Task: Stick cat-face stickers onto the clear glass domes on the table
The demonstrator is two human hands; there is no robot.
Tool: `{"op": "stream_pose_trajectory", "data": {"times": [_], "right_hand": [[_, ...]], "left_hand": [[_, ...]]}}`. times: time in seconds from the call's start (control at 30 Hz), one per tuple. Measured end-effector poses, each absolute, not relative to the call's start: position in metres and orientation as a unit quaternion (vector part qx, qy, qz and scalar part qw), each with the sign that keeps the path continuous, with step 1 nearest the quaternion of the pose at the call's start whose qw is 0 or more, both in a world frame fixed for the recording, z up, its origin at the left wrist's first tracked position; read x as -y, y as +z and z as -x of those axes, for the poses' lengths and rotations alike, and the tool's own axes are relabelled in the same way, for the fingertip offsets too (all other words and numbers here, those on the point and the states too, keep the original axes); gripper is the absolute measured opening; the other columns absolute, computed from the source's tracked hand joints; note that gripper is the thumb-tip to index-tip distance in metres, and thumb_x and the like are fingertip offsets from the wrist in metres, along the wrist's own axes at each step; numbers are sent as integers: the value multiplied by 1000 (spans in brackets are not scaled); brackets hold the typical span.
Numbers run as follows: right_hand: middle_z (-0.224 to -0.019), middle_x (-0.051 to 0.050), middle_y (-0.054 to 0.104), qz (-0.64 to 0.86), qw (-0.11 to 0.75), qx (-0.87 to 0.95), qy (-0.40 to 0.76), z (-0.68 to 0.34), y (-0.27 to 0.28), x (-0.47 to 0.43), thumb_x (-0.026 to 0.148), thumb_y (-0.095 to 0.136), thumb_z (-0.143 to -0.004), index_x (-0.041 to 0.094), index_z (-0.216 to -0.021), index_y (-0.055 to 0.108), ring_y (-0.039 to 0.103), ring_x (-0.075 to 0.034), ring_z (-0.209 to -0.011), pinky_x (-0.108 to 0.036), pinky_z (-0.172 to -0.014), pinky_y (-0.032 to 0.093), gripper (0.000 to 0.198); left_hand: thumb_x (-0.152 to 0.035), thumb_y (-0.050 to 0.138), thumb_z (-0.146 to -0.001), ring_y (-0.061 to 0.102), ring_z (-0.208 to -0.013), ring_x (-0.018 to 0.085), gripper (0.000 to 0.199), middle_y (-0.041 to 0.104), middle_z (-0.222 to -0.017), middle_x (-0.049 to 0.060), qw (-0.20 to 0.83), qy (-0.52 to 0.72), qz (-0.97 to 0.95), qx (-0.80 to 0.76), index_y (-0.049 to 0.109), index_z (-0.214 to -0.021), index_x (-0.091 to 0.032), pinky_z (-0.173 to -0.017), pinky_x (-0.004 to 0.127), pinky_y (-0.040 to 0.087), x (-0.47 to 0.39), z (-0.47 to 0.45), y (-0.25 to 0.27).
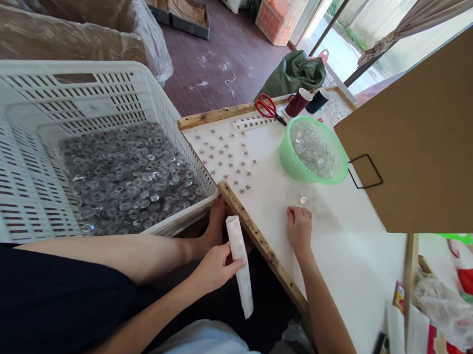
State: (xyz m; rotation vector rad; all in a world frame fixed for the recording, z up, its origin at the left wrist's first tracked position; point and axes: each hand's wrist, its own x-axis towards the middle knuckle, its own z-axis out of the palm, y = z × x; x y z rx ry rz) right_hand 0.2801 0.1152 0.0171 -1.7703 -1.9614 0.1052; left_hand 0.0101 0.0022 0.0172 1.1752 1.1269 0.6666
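My left hand [215, 268] is closed round a long white folded paper strip [238, 246], held at a slant over my lap beside the table's wooden edge. On the white tabletop [351, 257] rests my right hand [300, 230], its fingers curled in; whatever they may hold is hidden. Just beyond its fingertips lies a small shiny clear piece [303, 200]. Farther back stands a green basket [287, 161] filled with clear faceted pieces [315, 149]. Small dark-patterned pieces [225, 155] are laid out in rows at the table's left.
A big white crate [146, 80] of clear discs [136, 187] stands to the left. Red-handled scissors [267, 107], a dark red thread spool [298, 102] and a navy one [318, 101] lie at the back. A cardboard sheet [429, 139] juts in from the right.
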Motion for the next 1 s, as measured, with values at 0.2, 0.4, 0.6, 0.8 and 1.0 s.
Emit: {"op": "stream_pose_trajectory", "data": {"times": [0.2,0.4,0.6,0.8,1.0], "right_hand": [[-84,-4,62,654,388,536,367,-268,27,-113,42,61,-82,20,-100,59,61,-19,-76,-39,-74,53,29],[-75,-2,62,678,365,459,444,-277,24,-117,47,72,-68,17,-92,60,61,-16,-66,-34,-65,54,41],[-104,-15,65,683,302,654,122,-279,26,-141,35,55,-84,16,-106,63,61,-24,-89,-41,-78,52,31],[-106,-15,64,659,234,713,40,-277,17,-157,22,48,-85,16,-112,65,58,-27,-98,-46,-90,49,33],[-107,-15,62,648,254,715,65,-278,17,-152,27,55,-83,16,-113,64,59,-26,-94,-44,-85,52,33]], "left_hand": [[-35,61,-81,64,-66,22,17,70,-74,4,629,294,-518,-500,62,-82,-18,-59,30,48,-3,-10,17],[-36,61,-81,64,-67,21,18,70,-74,4,632,295,-519,-494,63,-82,-18,-60,30,48,-3,-10,16],[-39,61,-81,65,-69,22,22,70,-76,4,641,272,-516,-499,63,-84,-17,-62,30,49,-4,-8,15],[-38,60,-81,66,-70,22,22,71,-78,5,638,275,-515,-503,63,-86,-16,-63,31,50,-6,-7,17],[-38,62,-79,65,-70,22,22,71,-77,5,644,274,-506,-504,64,-83,-17,-61,30,50,-4,-8,18]]}}
